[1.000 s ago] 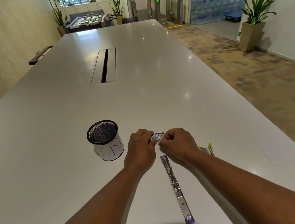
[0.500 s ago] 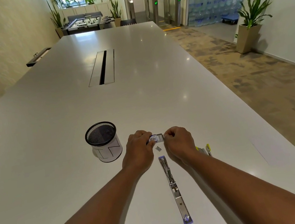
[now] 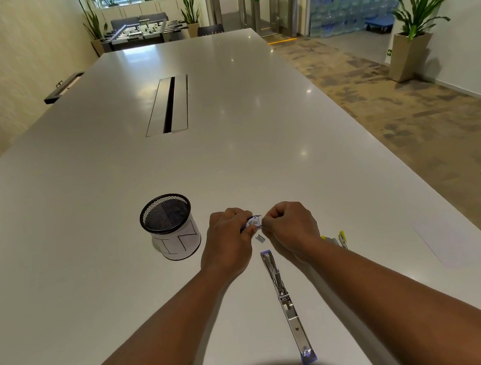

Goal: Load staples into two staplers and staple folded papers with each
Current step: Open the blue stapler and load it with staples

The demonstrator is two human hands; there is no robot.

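I have both hands close together over the white surface point(image 3: 260, 153). My left hand point(image 3: 227, 242) pinches a small staple box point(image 3: 254, 222), fingers curled round its near end. My right hand point(image 3: 291, 226) is curled tight at the box's other end; I cannot tell whether it grips the box or staples. A small silver strip of staples point(image 3: 261, 238) lies on the surface just below the box, between the hands. The purple stapler point(image 3: 286, 302) lies opened flat, running toward me between my forearms. The yellow stapler point(image 3: 337, 237) sits behind my right wrist, mostly hidden by it. A black mesh cup point(image 3: 170, 226) with a paper label stands left of my left hand.
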